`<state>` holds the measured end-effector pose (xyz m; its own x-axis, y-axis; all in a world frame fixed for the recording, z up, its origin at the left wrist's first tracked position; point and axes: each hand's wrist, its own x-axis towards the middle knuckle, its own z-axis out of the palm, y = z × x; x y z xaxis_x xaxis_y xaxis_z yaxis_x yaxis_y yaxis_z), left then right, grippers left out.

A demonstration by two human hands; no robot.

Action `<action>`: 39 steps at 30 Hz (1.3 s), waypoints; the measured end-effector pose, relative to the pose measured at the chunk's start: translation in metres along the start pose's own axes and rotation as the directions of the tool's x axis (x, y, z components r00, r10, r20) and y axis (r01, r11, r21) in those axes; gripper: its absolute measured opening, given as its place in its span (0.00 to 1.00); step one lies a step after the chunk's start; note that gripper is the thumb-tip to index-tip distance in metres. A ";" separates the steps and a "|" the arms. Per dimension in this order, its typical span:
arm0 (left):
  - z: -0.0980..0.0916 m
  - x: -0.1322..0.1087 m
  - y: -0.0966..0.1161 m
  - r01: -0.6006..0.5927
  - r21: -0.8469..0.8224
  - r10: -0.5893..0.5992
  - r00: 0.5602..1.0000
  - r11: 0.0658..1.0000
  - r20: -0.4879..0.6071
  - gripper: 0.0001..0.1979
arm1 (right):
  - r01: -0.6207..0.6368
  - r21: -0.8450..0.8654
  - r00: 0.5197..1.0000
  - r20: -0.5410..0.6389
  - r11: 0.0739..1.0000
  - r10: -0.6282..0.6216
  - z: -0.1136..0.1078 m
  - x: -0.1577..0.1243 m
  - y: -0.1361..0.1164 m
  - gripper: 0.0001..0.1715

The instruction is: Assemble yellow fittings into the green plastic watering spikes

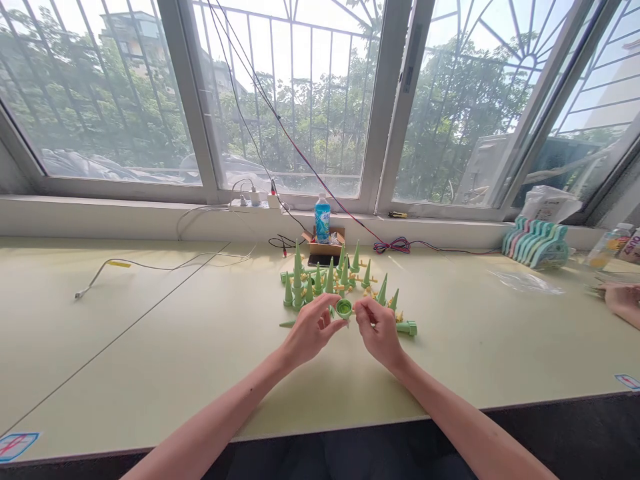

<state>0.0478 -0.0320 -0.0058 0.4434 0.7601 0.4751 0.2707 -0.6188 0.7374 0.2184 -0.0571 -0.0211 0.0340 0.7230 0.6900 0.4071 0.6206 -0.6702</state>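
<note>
My left hand point(316, 325) is closed around a green plastic plant watering spike point(344, 308), its round hollow end turned up towards me. Thumb and fingers grip it from the left side. Close against its right side, my right hand point(377, 330) is pinched; what sits between those fingertips is too small and hidden to make out. Just beyond both hands stand several green cone-shaped spikes point(297, 277), some fitted with small yellow valves point(367, 291). One green spike point(407, 328) lies on its side by my right hand.
A blue-liquid bottle point(323, 220) stands in a small cardboard box point(327, 248) behind the spikes. Cables point(393, 245) run along the sill and table point(175, 367). Pastel plastic pieces point(535, 241) and a clear bag point(525, 282) are at right, near another person's hand point(623, 303).
</note>
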 end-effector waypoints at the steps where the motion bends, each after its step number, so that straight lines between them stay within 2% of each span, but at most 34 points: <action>1: 0.000 0.000 0.001 0.023 -0.017 -0.023 1.000 1.000 -0.002 0.15 | -0.004 -0.004 1.000 -0.017 1.000 0.004 0.000 0.000 0.000 0.15; 5: -0.001 0.002 0.005 0.098 -0.160 -0.094 0.995 0.982 0.034 0.15 | -0.024 0.000 0.997 -0.071 1.000 0.023 0.000 0.001 0.001 0.16; 7: -0.003 0.004 0.005 0.173 -0.251 -0.152 0.983 0.952 0.098 0.20 | -0.016 -0.003 0.997 -0.073 1.000 0.015 0.000 0.001 0.001 0.16; 11: -0.007 0.007 0.004 0.374 -0.397 -0.289 0.922 0.838 0.258 0.33 | 0.044 -0.021 0.999 -0.025 0.999 -0.045 -0.001 0.000 0.000 0.16; 15: -0.007 0.006 0.005 0.472 -0.454 -0.315 0.870 0.756 0.380 0.35 | 0.109 -0.028 0.994 0.027 0.994 -0.108 -0.001 0.000 -0.001 0.14; 24: -0.009 0.004 0.013 0.469 -0.514 -0.266 0.867 0.718 0.420 0.27 | 0.129 -0.026 0.991 0.048 0.991 -0.128 -0.002 0.000 -0.006 0.14; 35: -0.012 0.002 0.010 0.370 -0.447 -0.189 0.898 0.814 0.397 0.24 | 0.144 -0.077 0.990 0.003 0.987 -0.144 -0.003 0.000 -0.005 0.14; 39: -0.011 0.002 0.006 0.331 -0.427 -0.198 0.924 0.841 0.327 0.24 | 0.125 -0.082 0.992 -0.001 0.989 -0.125 -0.002 0.000 -0.003 0.13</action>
<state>0.0411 -0.0327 0.0047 0.6353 0.7602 0.1359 0.0102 -0.1842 0.9828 0.2192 -0.0603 -0.0185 -0.0165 0.6392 0.7689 0.4813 0.6791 -0.5542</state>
